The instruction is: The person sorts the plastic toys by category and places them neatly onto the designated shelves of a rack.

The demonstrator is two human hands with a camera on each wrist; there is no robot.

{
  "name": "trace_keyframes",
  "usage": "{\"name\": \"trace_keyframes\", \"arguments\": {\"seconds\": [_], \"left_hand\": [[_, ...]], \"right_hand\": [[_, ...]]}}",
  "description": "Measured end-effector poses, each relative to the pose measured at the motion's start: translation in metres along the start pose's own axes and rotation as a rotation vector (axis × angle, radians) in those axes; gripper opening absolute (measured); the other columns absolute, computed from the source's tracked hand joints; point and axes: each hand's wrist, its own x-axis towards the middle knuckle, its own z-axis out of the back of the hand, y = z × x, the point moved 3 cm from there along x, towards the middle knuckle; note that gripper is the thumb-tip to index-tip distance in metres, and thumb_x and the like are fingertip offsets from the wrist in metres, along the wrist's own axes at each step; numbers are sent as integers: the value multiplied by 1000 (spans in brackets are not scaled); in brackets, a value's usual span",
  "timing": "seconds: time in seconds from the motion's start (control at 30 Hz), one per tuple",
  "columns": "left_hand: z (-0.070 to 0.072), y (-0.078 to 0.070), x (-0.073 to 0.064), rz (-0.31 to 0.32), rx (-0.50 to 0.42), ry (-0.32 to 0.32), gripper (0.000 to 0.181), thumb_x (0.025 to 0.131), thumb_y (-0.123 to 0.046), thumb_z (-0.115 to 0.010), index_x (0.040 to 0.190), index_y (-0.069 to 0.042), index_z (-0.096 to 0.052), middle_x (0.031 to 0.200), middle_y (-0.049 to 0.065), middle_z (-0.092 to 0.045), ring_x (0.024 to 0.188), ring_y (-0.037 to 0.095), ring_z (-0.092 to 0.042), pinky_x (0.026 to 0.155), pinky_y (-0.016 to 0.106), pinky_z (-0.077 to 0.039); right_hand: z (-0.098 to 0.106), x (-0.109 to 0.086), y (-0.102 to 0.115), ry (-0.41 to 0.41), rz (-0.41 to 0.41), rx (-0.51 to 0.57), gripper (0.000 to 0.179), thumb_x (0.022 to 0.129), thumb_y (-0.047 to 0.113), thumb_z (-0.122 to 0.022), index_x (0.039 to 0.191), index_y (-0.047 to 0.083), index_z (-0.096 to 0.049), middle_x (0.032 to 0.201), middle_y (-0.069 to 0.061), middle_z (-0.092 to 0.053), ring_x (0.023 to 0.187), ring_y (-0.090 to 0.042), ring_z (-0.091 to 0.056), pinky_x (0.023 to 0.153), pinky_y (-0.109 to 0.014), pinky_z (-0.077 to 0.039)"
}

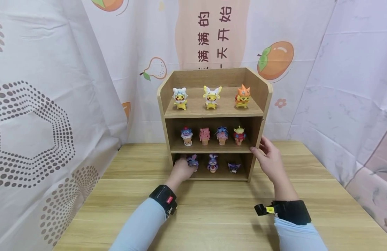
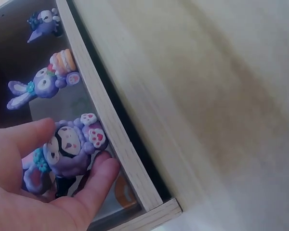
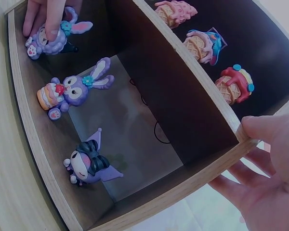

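Observation:
A small wooden display shelf (image 1: pixel 212 151) with three tiers stands on the table. In its bottom tier, at the left end, my left hand (image 1: pixel 182 169) pinches a purple bunny-eared figurine (image 2: pixel 70 144) between thumb and fingers, the figurine's feet close to the front lip. A purple rabbit figurine (image 3: pixel 74 91) holding a cake sits beside it. Farther right is a figurine with a dark bow and purple pointed ears (image 3: pixel 89 163). My right hand (image 1: pixel 270 160) grips the right side panel, thumb on its front edge and fingers along the outside.
Several ice-cream-cone figurines (image 1: pixel 204 136) line the middle tier. On top stand three yellow figurines in costume hats, one in white with long ears (image 1: pixel 211 97). A printed curtain (image 1: pixel 149 42) hangs behind the wooden table (image 1: pixel 212 209).

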Motion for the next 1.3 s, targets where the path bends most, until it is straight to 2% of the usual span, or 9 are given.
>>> {"name": "trace_keyframes", "arguments": {"seconds": [0.17, 0.27, 0.4, 0.5, 0.77, 0.9, 1.03, 1.13, 1.3], "left_hand": [[-1, 0, -1, -29, -51, -47, 56, 91, -21, -76, 134, 7, -53, 112, 21, -68, 93, 28, -63, 83, 42, -55], [-2, 0, -1, -35, -90, -72, 52, 89, -14, -76, 133, 4, -55, 114, 20, -68, 99, 30, -64, 87, 43, -55], [-3, 2, 0, -23, -114, -90, 58, 87, -10, -76, 138, 3, -52, 123, 23, -65, 112, 35, -62, 97, 45, -52], [-3, 3, 0, -8, -115, -89, 65, 86, -9, -76, 143, 4, -48, 126, 26, -62, 117, 38, -60, 100, 47, -51], [-3, 5, 0, 7, -126, -82, 65, 87, -5, -73, 146, 2, -46, 127, 25, -62, 115, 35, -60, 98, 46, -51], [-3, 5, -1, 9, -122, -87, 65, 88, -6, -73, 146, 5, -45, 128, 26, -62, 115, 36, -60, 97, 47, -52], [-3, 4, -3, 6, -128, -97, 64, 89, -7, -73, 146, 3, -44, 127, 27, -62, 116, 37, -61, 96, 48, -52], [-2, 4, -5, 11, -141, -100, 64, 91, -8, -72, 147, 1, -43, 127, 27, -62, 116, 37, -60, 96, 48, -53], [1, 2, -9, 19, -159, -107, 72, 90, -11, -73, 150, 3, -35, 130, 30, -59, 120, 38, -59, 95, 48, -53]], "right_hand": [[0, -1, 2, -3, 7, 0, 56, 102, 7, -62, 154, 3, -42, 147, -24, -50, 135, -45, -47, 93, -10, -44], [0, 0, -3, -4, 7, -10, 57, 102, 10, -63, 154, 5, -42, 147, -22, -50, 135, -44, -47, 95, -11, -45], [1, 1, -6, -6, 7, -17, 57, 102, 10, -62, 155, 5, -41, 148, -22, -49, 135, -45, -47, 95, -12, -45], [1, 0, -4, -4, 8, -17, 57, 102, 9, -62, 155, 3, -41, 148, -24, -49, 135, -47, -46, 95, -12, -45], [0, 0, -1, 1, -1, -10, 57, 102, 9, -62, 155, 4, -41, 148, -23, -49, 136, -45, -46, 95, -11, -45], [0, -3, 12, 1, -6, 4, 57, 101, 7, -63, 154, 2, -42, 147, -24, -49, 136, -45, -46, 94, -11, -45], [0, -3, 11, -2, -5, 10, 56, 101, 7, -63, 153, 2, -42, 147, -24, -50, 136, -46, -46, 95, -11, -45], [0, 0, 1, -6, -3, 7, 56, 101, 8, -63, 153, 2, -43, 147, -24, -50, 136, -45, -46, 95, -11, -45], [0, 1, -2, -7, -4, 5, 56, 101, 11, -64, 153, 5, -44, 147, -21, -50, 136, -43, -46, 94, -11, -45]]}}
